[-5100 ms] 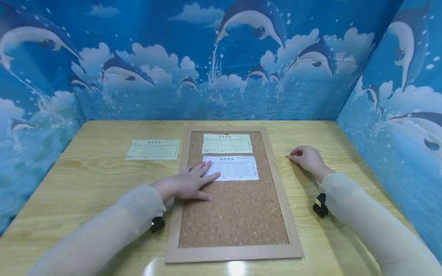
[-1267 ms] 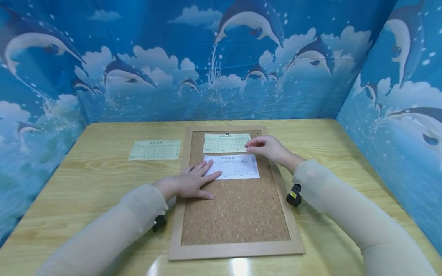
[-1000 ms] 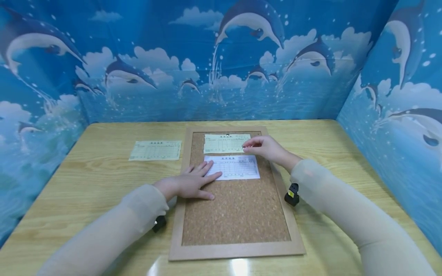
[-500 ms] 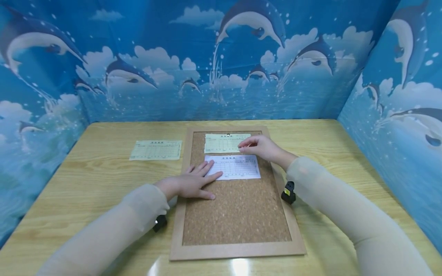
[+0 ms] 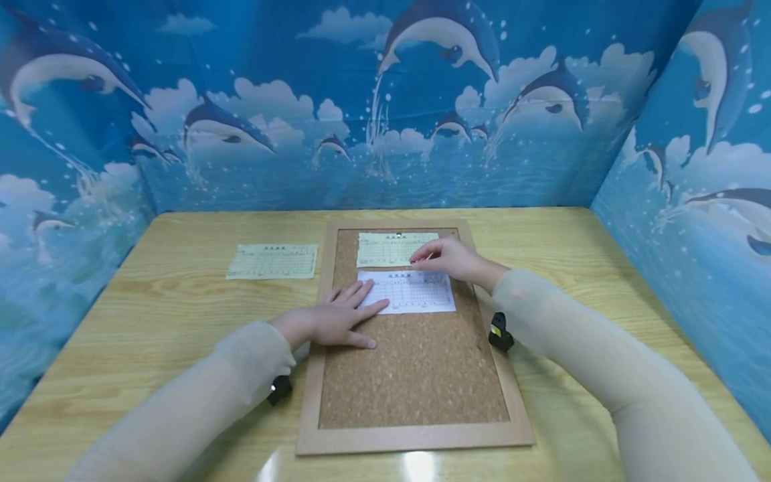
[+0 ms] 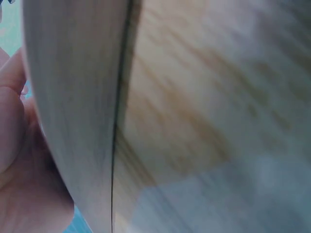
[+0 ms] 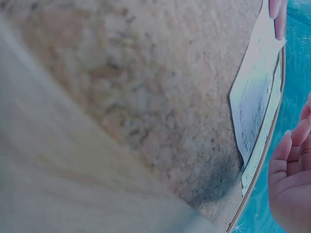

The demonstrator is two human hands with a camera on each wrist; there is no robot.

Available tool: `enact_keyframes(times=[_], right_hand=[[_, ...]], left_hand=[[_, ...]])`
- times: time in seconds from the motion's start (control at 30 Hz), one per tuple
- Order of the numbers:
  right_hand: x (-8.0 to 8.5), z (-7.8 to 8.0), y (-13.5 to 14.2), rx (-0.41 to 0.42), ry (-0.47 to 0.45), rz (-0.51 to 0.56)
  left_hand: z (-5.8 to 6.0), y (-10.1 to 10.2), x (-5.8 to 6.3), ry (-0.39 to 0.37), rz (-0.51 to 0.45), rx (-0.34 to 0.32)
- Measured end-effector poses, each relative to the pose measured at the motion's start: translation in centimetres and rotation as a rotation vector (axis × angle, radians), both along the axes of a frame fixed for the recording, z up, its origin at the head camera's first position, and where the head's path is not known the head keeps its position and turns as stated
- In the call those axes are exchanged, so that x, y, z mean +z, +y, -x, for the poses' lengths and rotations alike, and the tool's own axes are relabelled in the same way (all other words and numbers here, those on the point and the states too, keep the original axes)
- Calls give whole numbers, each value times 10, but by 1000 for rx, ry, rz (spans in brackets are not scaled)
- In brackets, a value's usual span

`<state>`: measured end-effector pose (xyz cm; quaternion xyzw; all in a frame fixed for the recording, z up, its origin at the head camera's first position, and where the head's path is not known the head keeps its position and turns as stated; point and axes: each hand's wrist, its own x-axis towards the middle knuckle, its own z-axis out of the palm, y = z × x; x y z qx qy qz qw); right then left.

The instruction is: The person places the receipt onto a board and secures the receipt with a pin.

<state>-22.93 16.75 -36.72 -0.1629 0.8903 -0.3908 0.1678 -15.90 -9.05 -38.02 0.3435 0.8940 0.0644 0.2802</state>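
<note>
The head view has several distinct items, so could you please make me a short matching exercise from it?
1. White rectangular paper form
2. Person's left hand
3. Person's right hand
4. Blue dolphin-print backdrop

A. Held in a pinching pose
B. Standing behind the wooden table
C. Flat on the brown cork board, just below a pale green rectangular paper form
D. Spread out, palm down

Pairs: 1-C, 2-D, 3-A, 4-B

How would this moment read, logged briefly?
left hand: touching white slip; right hand: pinching tiny item by pinned green slip; other green slip: on table
</note>
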Motion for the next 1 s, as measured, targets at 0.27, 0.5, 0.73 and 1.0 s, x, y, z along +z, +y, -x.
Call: enact_keyframes(times=[0.27,0.5,0.73,1.0], right_hand=[[-1,2,-7,13,-8,-25],[-2,4,-9,14,-40,-26],[-4,7,-12,36,-48,-47],[-4,9,-15,42,-40,-75]], left_hand=[[-1,0,0,10,-22,-17],[-1,0,1,14,-23,-29],[-1,0,0,13,-21,-27],[-2,-1,1,18,-29,-29]])
